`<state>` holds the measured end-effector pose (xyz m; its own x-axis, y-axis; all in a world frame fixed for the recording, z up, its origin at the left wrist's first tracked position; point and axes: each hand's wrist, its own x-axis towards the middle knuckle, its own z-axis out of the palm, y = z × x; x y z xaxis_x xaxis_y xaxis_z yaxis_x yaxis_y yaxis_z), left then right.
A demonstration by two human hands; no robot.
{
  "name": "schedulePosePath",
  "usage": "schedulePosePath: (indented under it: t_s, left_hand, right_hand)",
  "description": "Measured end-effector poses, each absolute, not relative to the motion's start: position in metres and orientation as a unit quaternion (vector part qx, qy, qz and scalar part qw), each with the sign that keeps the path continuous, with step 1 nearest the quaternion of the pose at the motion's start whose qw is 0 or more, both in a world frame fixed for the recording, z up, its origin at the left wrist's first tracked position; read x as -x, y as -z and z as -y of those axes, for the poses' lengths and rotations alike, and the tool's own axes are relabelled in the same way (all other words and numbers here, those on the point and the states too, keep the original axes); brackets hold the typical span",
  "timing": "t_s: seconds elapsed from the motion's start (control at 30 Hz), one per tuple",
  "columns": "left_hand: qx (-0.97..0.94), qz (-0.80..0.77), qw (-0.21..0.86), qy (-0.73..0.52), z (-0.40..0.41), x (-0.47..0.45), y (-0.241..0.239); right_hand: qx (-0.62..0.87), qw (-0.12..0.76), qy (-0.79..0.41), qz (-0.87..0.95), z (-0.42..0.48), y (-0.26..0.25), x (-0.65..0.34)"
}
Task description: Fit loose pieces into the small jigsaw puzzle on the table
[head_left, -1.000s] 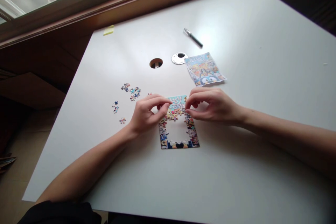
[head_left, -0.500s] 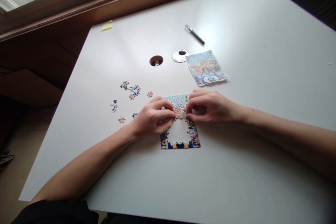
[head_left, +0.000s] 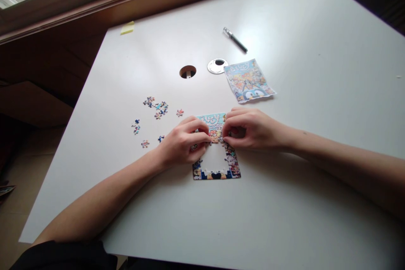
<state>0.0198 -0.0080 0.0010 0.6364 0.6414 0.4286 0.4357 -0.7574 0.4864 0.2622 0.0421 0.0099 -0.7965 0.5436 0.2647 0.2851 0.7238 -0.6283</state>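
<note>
A partly assembled jigsaw puzzle [head_left: 233, 164] lies on the white table, its border joined around an open middle where the table shows. My left hand [head_left: 185, 140] rests over its left side, closed, thumb and fingertips pinched at the inner edge of the upper rows. From the right, my right hand [head_left: 245, 128] bends its fingers in and pinches at the same row. The fingertips of both hands meet small orange-toned jigsaw pieces [head_left: 216, 135] there. My hands cover parts of both sides of the puzzle.
Several loose jigsaw pieces [head_left: 161, 109] are scattered left of the puzzle. A printed picture sheet [head_left: 249, 80] lies behind my right hand. Farther back are a dark pen [head_left: 236, 40], a round metal cover [head_left: 217, 66], a hole [head_left: 187, 71] in the table and a yellow sticky note [head_left: 127, 28].
My right hand's fingertips have shifted slightly left along the puzzle's inner edge. My left hand stays nearly in place, and the whole view has drifted a little.
</note>
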Motion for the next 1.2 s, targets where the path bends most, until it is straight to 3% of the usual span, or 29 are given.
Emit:
schedulePosePath:
  t_s: [0.77,0.97,1.2]
  left_hand:
    - [-0.915,-0.274,0.119,-0.271,0.0058,-0.0198,-0.0018]
    - [-0.918,-0.282,0.114,-0.253,0.0067,-0.0207,-0.0038]
    - [-0.919,-0.285,0.107,-0.25,0.007,-0.0234,-0.0052]
  right_hand:
    - [0.242,0.171,-0.331,0.896,-0.0449,-0.0163,-0.2626]
    - [0.317,0.187,-0.393,0.843,-0.0488,-0.0165,-0.2654]
    - [0.311,0.183,-0.325,0.874,-0.0441,-0.0095,-0.2611]
